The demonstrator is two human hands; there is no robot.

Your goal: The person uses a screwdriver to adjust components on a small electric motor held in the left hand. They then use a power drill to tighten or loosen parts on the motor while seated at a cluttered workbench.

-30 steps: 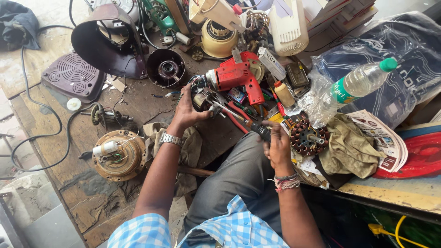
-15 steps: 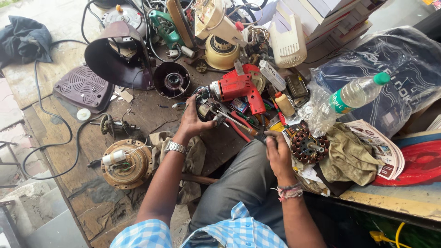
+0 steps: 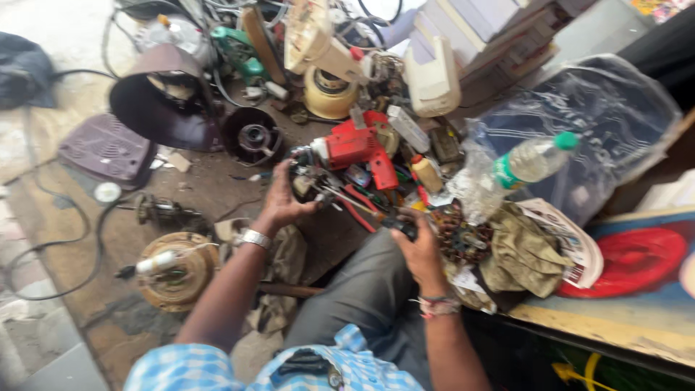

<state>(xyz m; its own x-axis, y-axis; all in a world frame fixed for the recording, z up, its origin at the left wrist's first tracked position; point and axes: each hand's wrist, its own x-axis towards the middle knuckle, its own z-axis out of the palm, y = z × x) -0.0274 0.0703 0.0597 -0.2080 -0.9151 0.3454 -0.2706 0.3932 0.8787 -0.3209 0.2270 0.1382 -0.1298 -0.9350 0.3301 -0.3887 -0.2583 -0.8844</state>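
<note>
My left hand (image 3: 281,203) grips a small dark motor part (image 3: 307,179) in front of the red power drill (image 3: 355,148). My right hand (image 3: 418,250) holds the black handle of a screwdriver (image 3: 394,224), whose thin shaft runs left to the motor part. Red-handled pliers (image 3: 358,206) lie under the shaft. A copper-wound stator (image 3: 460,239) sits just right of my right hand. My grey-trousered knee (image 3: 358,289) is below both hands.
A plastic bottle with a green cap (image 3: 525,163) lies on a clear plastic bag. An olive rag (image 3: 521,257) and newspaper lie at right. A round fan motor (image 3: 174,268), a dark cone shade (image 3: 163,98), a grille cover (image 3: 105,148) and cables crowd the floor at left.
The view has shifted and blurred slightly. Both hands stay on the motor part and the screwdriver with little movement.
</note>
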